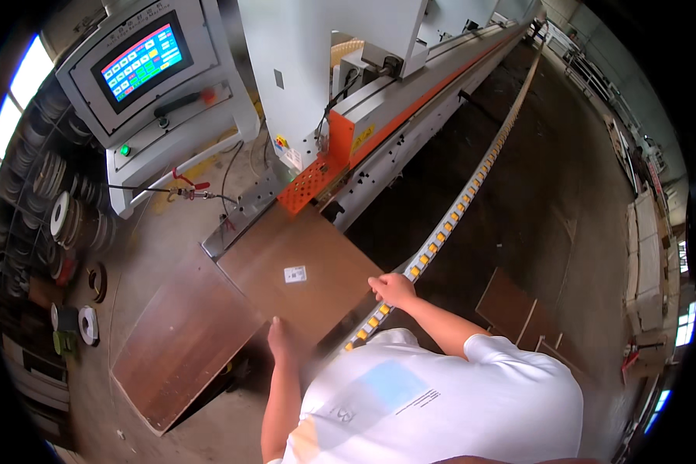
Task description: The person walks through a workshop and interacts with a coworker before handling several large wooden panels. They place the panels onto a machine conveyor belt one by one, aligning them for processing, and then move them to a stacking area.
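A brown wood panel (301, 263) with a small white label lies flat at the infeed end of a long white and orange machine (410, 108). My right hand (392, 288) rests on the panel's right edge, beside the roller rail. My left hand (280, 339) presses on the panel's near edge, fingers closed against it. The panel's far end touches the perforated orange guard (309, 184).
A second brown panel (182, 340) lies lower left on a stack. A control console with a coloured touch screen (141, 60) stands at the upper left. Rolls of edge tape (58, 216) fill racks on the left. A long roller rail (472, 182) runs diagonally. More boards (514, 309) lie on the floor at right.
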Available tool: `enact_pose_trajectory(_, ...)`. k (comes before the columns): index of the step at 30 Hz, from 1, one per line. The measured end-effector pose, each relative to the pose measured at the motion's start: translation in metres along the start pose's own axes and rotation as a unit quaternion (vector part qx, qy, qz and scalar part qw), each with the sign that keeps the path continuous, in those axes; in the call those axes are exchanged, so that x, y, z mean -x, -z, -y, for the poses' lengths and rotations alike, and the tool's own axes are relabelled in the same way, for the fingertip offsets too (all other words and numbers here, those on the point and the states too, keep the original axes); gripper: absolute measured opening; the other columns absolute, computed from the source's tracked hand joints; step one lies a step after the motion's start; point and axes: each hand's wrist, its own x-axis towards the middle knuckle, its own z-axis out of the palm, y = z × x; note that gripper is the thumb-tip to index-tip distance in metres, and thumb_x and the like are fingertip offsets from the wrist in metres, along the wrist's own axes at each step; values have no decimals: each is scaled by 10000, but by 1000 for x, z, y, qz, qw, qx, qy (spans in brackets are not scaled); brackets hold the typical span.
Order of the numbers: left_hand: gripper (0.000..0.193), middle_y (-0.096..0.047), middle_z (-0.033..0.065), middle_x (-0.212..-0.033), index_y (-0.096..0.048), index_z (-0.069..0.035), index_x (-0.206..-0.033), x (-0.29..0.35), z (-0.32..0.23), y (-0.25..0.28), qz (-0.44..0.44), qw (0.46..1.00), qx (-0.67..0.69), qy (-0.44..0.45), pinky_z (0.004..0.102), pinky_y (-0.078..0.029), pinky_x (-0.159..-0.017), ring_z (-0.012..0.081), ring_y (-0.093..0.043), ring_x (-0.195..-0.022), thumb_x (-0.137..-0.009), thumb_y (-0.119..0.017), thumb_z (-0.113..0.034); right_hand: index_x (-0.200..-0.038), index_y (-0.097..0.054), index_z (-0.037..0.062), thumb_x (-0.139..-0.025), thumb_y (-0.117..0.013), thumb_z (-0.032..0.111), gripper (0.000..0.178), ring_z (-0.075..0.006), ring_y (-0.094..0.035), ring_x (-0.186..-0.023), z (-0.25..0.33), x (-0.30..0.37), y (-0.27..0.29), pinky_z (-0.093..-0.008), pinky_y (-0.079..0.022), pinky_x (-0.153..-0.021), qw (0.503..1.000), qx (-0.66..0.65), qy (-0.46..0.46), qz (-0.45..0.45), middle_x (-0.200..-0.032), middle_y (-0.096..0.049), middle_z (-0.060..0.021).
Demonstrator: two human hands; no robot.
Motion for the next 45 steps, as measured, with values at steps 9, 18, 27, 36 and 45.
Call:
enact_pose_trajectory(9,374,-542,29,-868,-610,-128,-1120,-6,-10,16,62,985,46,153,367,-513,-646,192,-538,-771,-997,-592,-480,-1222,-614,64,-966,-672,457,473,-226,-694,-1014,20,26,-115,-384,-586,-696,931,-307,-133,148,-1112,-684,-91)
enact_pose_trajectory(18,236,-724,47,-908,-694,-20,-1097,-30,-160,99,246,935,-246,-69,288,-552,-705,117,-665,-819,-1033,-636,-239,-1035,-624,83,-980,-666,414,338,-154,-684,-753,16,20,-134,-267,-495,-534,953,-284,-100,39,-917,-706,-40)
enact_pose_trajectory(27,166,-708,41,-908,-688,-59,-1069,-139,-464,61,-16,745,-367,-557,287,-528,-720,118,-626,-755,-934,-721,-149,-958,-646,-13,-967,-711,356,375,-164,-709,-649,25,25,-137,-268,-488,-445,952,-291,-91,-16,-878,-719,-89)
enact_pose_trajectory(36,474,-450,185,-1510,-642,-39,-1250,-261,-637,-28,-239,720,-439,-482,446,-455,-1082,340,-525,-1347,-855,-698,-296,-852,-615,-22,-947,-726,345,395,-160,-708,-592,17,23,-143,-271,-496,-427,953,-287,-79,-46,-765,-701,-93)
enact_pose_trajectory(45,469,-348,179,-1617,-678,-65,-1232,-286,-666,-23,-244,687,-506,-461,454,-472,-1076,362,-565,-1323,-822,-714,-289,-817,-639,-31,-936,-733,373,431,-154,-674,-518,15,25,-145,-303,-479,-438,964,-251,-66,-59,-672,-697,-90)
